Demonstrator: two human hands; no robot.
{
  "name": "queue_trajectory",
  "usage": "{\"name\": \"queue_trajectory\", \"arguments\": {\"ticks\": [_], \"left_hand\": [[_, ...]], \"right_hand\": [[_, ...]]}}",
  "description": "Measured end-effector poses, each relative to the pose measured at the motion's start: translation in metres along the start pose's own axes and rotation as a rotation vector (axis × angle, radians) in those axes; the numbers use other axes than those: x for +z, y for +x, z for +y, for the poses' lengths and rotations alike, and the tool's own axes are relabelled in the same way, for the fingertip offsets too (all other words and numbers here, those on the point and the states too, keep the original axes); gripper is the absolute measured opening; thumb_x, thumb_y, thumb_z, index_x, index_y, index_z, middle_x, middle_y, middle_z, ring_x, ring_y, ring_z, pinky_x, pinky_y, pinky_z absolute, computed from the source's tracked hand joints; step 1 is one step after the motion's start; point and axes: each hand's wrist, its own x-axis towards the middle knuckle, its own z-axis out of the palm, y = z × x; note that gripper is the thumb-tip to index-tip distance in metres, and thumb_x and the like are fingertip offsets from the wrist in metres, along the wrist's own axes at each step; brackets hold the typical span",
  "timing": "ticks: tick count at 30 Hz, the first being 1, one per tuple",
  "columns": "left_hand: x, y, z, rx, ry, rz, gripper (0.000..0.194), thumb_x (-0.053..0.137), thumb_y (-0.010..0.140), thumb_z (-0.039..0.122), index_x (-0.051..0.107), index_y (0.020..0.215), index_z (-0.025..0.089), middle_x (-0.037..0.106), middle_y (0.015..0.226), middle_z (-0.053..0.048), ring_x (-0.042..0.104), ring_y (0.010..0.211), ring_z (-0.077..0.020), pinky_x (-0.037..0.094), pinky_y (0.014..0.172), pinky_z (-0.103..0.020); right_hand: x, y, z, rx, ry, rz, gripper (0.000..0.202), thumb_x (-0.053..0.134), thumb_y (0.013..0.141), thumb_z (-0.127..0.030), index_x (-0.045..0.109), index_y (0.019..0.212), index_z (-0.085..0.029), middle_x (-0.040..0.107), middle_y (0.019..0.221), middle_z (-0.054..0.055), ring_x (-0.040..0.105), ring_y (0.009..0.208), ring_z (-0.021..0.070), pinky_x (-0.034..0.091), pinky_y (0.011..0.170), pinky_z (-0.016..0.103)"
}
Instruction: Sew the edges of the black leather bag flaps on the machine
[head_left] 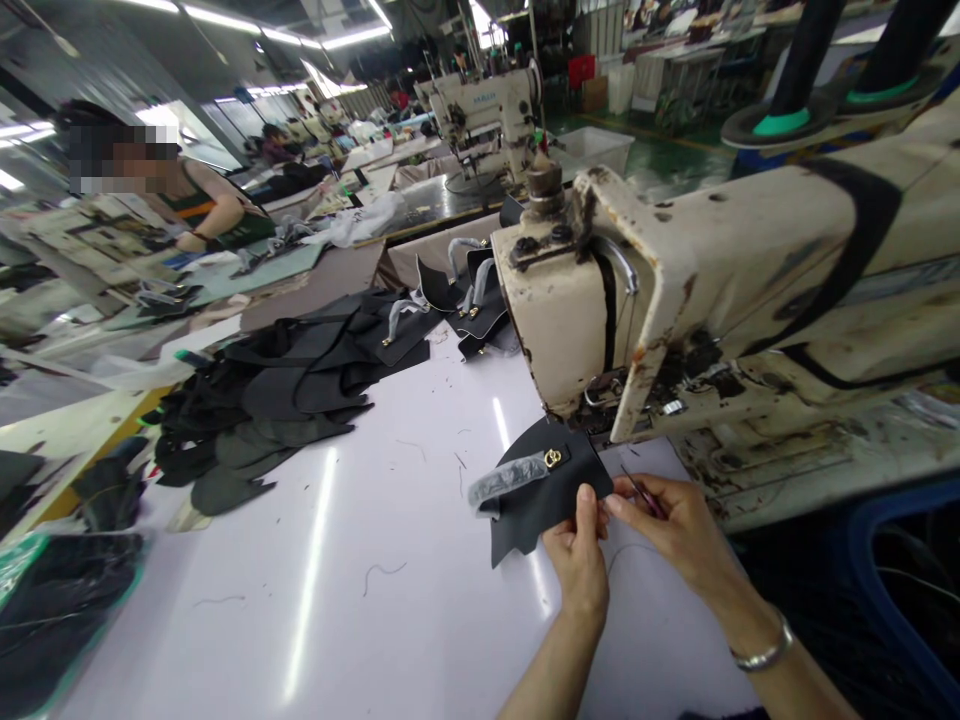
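A dark panel (544, 505) with a plastic-wrapped handle (510, 478) and gold-coloured hardware (553, 459) lies partly under the head of a sewing machine (574, 300). My left hand (583, 560) pinches the panel's near edge between thumb and fingers. Close beside it, my right hand (679, 525) has its thumb and forefinger at the panel's right corner. A thin pointed tool (646, 498) with a reddish handle is also held in my right hand, partly hidden by the fingers.
Dark cut pieces (292, 390) are heaped at the left of the white table (390, 620). More panels with wrapped handles (409, 325) lie behind. Loose threads are scattered on the surface. A blue container (862, 560) stands at the right. Another person (217, 210) works at the far left.
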Motion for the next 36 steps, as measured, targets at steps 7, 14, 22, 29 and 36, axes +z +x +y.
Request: {"name": "queue_trajectory", "arguments": {"ticks": [7, 14, 22, 29, 36], "left_hand": [[0.000, -0.003, 0.008, 0.025, 0.102, 0.058, 0.059, 0.069, 0.087, 0.063, 0.054, 0.054, 0.016, 0.047, 0.053, 0.001, 0.041, 0.051, -0.0098, 0.032, 0.051, -0.025], [0.006, -0.002, 0.008, 0.038, 0.159, 0.085, 0.062, 0.066, 0.087, 0.067, 0.053, 0.052, 0.017, 0.043, 0.050, 0.002, 0.036, 0.049, -0.0088, 0.027, 0.049, -0.025], [-0.054, -0.029, 0.047, 0.547, 0.651, -0.230, 0.045, 0.051, 0.103, 0.030, 0.062, 0.061, 0.020, 0.060, 0.058, -0.002, 0.056, 0.054, -0.0145, 0.041, 0.057, -0.029], [-0.071, 0.021, 0.077, 0.619, 1.116, -0.183, 0.046, 0.045, 0.106, 0.034, 0.054, 0.149, 0.019, 0.058, 0.151, -0.015, 0.048, 0.146, -0.0302, 0.041, 0.119, -0.052], [-0.025, 0.071, 0.110, 0.690, 1.201, -0.365, 0.045, 0.065, 0.095, 0.051, 0.068, 0.133, 0.027, 0.065, 0.140, -0.010, 0.048, 0.143, -0.0324, 0.031, 0.123, -0.055]], "right_hand": [[-0.001, 0.004, -0.002, -0.057, -0.087, -0.030, 0.030, 0.073, 0.085, -0.045, 0.075, 0.081, -0.015, 0.061, 0.069, 0.000, 0.047, 0.062, 0.0139, 0.036, 0.056, 0.026], [0.006, 0.009, -0.010, -0.118, -0.189, -0.050, 0.042, 0.063, 0.095, -0.051, 0.070, 0.071, -0.017, 0.061, 0.064, 0.001, 0.051, 0.061, 0.0145, 0.037, 0.057, 0.026], [0.017, 0.008, -0.004, -0.057, -0.018, 0.124, 0.052, 0.073, 0.085, -0.057, 0.062, 0.051, -0.019, 0.049, 0.050, -0.001, 0.040, 0.050, 0.0124, 0.030, 0.052, 0.029], [0.022, 0.011, 0.014, 0.095, 0.270, 0.050, 0.051, 0.082, 0.077, -0.060, 0.061, 0.051, -0.022, 0.044, 0.052, -0.001, 0.032, 0.052, 0.0131, 0.023, 0.050, 0.031], [0.027, 0.012, 0.022, 0.150, 0.453, 0.051, 0.049, 0.088, 0.073, -0.055, 0.062, 0.051, -0.020, 0.047, 0.054, -0.001, 0.034, 0.052, 0.0119, 0.024, 0.050, 0.030]]}}
